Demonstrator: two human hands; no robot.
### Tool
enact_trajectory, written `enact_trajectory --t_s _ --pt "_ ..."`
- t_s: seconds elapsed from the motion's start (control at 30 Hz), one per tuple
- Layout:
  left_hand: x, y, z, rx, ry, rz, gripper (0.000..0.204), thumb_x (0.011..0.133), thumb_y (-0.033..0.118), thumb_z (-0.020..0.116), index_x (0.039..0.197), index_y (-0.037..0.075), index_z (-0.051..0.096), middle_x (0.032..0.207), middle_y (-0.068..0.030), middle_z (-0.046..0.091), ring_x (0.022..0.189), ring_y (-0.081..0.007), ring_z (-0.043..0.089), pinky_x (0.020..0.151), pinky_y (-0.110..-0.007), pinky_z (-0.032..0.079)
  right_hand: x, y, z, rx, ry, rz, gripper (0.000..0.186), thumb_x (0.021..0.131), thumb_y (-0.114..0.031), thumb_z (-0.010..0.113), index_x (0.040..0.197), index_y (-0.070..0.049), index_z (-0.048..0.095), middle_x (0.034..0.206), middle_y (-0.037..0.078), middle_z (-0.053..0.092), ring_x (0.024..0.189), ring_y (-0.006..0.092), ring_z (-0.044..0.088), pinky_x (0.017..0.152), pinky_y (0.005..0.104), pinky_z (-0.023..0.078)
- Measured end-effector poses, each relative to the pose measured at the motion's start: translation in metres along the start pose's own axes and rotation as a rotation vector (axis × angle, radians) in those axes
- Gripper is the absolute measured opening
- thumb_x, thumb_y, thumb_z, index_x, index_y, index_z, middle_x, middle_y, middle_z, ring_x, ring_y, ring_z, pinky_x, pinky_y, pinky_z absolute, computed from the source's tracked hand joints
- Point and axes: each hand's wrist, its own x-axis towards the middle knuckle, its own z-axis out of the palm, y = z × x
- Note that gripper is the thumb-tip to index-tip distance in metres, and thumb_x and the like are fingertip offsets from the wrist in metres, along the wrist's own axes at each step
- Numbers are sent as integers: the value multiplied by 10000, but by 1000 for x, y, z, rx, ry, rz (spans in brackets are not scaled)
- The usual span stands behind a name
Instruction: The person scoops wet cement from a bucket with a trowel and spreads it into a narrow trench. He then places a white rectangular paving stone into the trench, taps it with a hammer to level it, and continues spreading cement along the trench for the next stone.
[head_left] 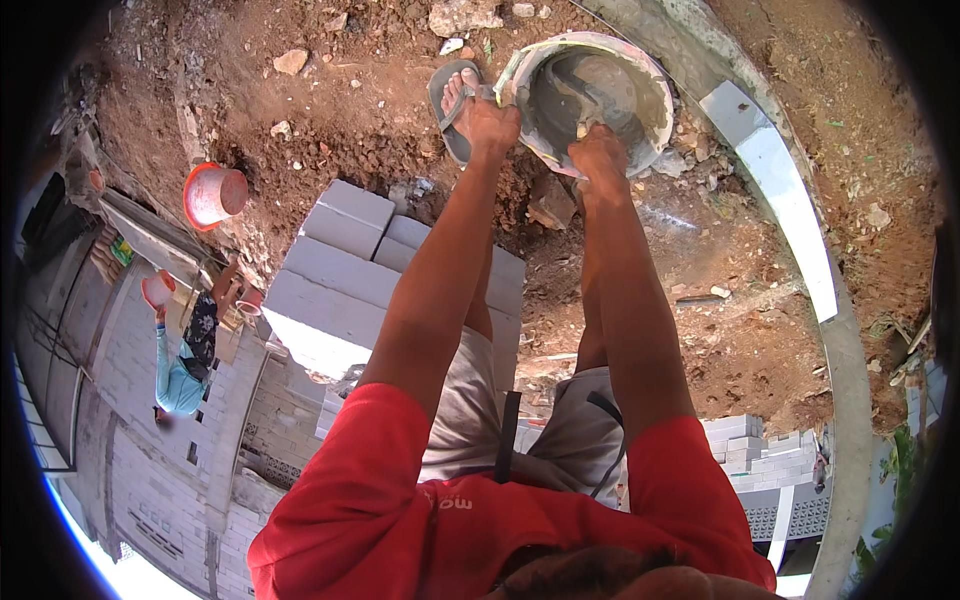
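A round bucket (pixel 657 90) with a worn pale rim stands on the soil at the top middle, with wet grey mortar (pixel 610 85) inside. My left hand (pixel 492 125) is closed at the bucket's left rim, beside my sandalled foot (pixel 455 105). Over the near rim, my right hand (pixel 600 155) is closed round the handle of a tool that looks like a trowel (pixel 583 129). The tool's far end is coated with mortar, so its shape is hard to make out.
Grey blocks (pixel 345 245) are stacked left of my legs. A pale block (pixel 775 170) lies along the curved concrete edge (pixel 850 400) at right. Farther left are an upturned red-rimmed bucket (pixel 215 195) and another person (pixel 185 370) holding a bucket. Stones (pixel 291 62) dot the soil.
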Motion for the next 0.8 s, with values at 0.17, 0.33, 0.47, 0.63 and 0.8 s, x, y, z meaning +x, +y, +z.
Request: enact_trajectory --t_s 0.17,0.33,0.47,0.63,0.8 --pt "-11 -5 0 -312 -673 -537 413 874 189 615 1195 -58 698 1117 -314 729 1050 -444 717 933 -449 554 -12 4 -29 -117 -409 95 522 827 -214 739 1315 -36 691 1373 214 682 1280 328 665 1044 456 534" --pt "-38 19 -42 -363 -683 -224 417 861 219 623 1190 -20 713 1016 -330 733 1029 -468 719 906 -474 558 -48 82 -69 -105 -191 22 533 814 -250 749 1314 -71 698 1302 220 713 1224 384 683 1015 478 539" --pt "-53 57 -85 -441 -500 -269 447 776 156 632 1176 -30 704 945 -345 712 966 -509 706 888 -527 550 -60 124 -98 1 -213 -5 571 818 -332 754 1328 -84 683 1280 197 725 1216 398 674 1012 468 530" --pt "-31 31 -122 -411 -465 -155 482 746 154 621 1202 24 707 963 -326 714 962 -515 694 873 -535 556 -81 115 -122 59 -222 -177 576 835 -365 738 1332 -79 683 1244 236 726 1188 386 685 1001 454 529" --pt "-20 -6 -176 -488 -418 -170 512 750 161 575 1233 58 708 968 -292 735 939 -464 725 885 -501 567 -62 94 -86 3 -147 -330 638 888 -397 717 1378 0 627 1293 256 699 1227 413 658 1040 473 513"
